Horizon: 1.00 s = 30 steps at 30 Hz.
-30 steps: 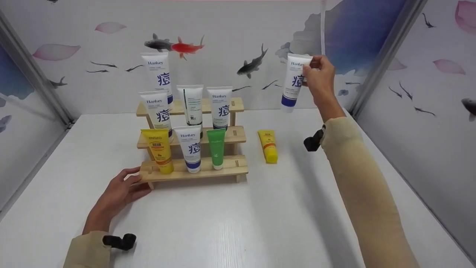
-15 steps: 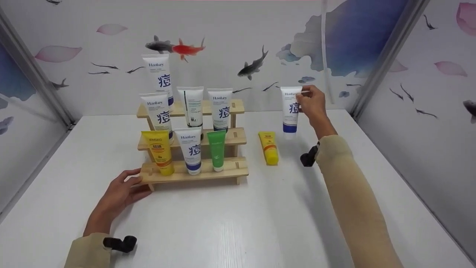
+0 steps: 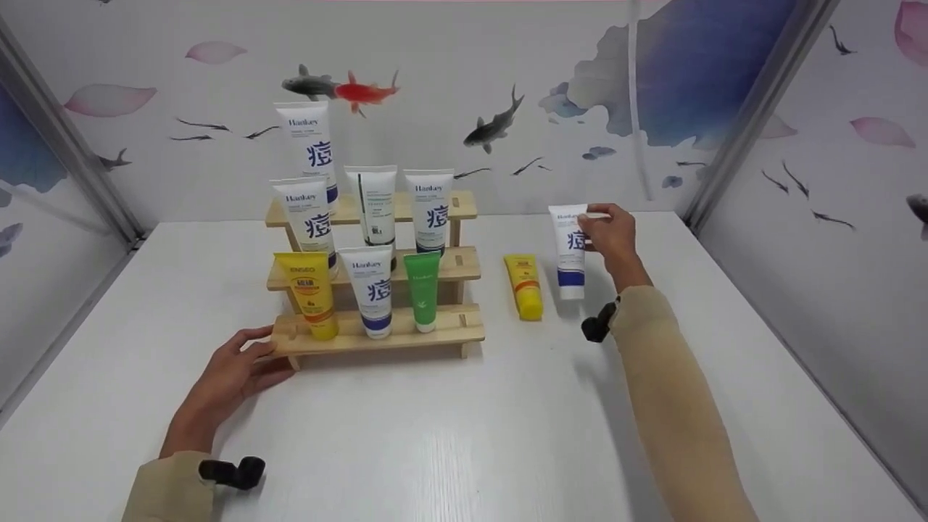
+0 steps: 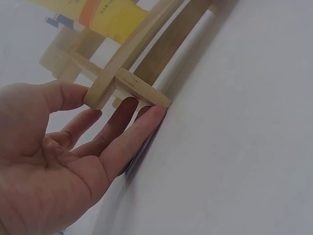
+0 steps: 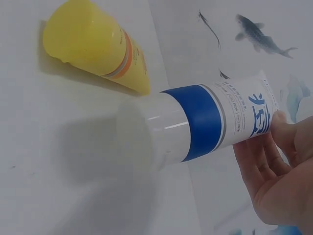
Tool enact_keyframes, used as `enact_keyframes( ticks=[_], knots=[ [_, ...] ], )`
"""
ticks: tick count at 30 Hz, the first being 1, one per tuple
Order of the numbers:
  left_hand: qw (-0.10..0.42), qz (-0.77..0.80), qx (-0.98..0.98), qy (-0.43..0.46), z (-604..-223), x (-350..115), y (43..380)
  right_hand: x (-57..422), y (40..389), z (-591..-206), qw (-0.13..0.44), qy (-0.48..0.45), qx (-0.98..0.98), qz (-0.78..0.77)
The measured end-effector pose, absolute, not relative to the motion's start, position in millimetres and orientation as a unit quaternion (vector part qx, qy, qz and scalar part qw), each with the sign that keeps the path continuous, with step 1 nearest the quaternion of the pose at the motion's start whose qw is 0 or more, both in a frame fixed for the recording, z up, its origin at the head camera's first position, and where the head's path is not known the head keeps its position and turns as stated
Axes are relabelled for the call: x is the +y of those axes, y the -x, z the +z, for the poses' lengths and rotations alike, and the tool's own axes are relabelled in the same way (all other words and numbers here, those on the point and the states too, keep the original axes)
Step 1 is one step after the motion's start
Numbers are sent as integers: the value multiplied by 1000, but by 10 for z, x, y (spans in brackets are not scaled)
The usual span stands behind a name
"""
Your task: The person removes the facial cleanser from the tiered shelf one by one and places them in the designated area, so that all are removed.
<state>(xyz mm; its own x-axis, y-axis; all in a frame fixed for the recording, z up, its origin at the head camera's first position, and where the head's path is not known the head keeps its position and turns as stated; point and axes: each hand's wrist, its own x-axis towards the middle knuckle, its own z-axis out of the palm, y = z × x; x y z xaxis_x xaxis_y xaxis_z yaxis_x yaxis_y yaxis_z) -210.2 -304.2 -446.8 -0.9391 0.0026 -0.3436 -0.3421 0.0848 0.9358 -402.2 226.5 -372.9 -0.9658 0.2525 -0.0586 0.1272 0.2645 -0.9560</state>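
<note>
My right hand [image 3: 610, 233] pinches a white squeeze tube [image 3: 569, 250] with a blue band near its upper end, thumb in front and fingers behind. In the right wrist view its white cap [image 5: 168, 129] points down, close over the table. A yellow squeeze tube [image 3: 523, 286] lies just left of it on the tabletop. My left hand [image 3: 232, 373] holds the left end of a three-step wooden display rack [image 3: 449, 333]. Seen from the left wrist, the thumb [image 4: 68, 95] is at the board's end, and the fingers reach under it around the leg [image 4: 142, 88].
On the front step stand a yellow tube [image 3: 310, 293], a white tube [image 3: 371, 290] and a green tube [image 3: 424, 290]. Several more white tubes, including one [image 3: 303, 217] at the left, stand on the higher steps. A patterned wall [image 3: 420, 43] closes off the back.
My right hand has come down with the white tube, from in front of the back wall to close over the table beside the lying yellow tube. The left hand stays at the rack.
</note>
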Motion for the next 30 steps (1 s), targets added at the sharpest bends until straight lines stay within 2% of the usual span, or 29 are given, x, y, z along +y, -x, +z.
enact_keyframes(
  ticks=[12,30],
  knots=[
    [131,671,718,128,-4463,-3037,2099,2310,4069,-4091,9,176,-775,607],
    [125,670,722,120,-4473,-3047,2100,2216,4230,-4391,-43,272,-741,612]
  ],
)
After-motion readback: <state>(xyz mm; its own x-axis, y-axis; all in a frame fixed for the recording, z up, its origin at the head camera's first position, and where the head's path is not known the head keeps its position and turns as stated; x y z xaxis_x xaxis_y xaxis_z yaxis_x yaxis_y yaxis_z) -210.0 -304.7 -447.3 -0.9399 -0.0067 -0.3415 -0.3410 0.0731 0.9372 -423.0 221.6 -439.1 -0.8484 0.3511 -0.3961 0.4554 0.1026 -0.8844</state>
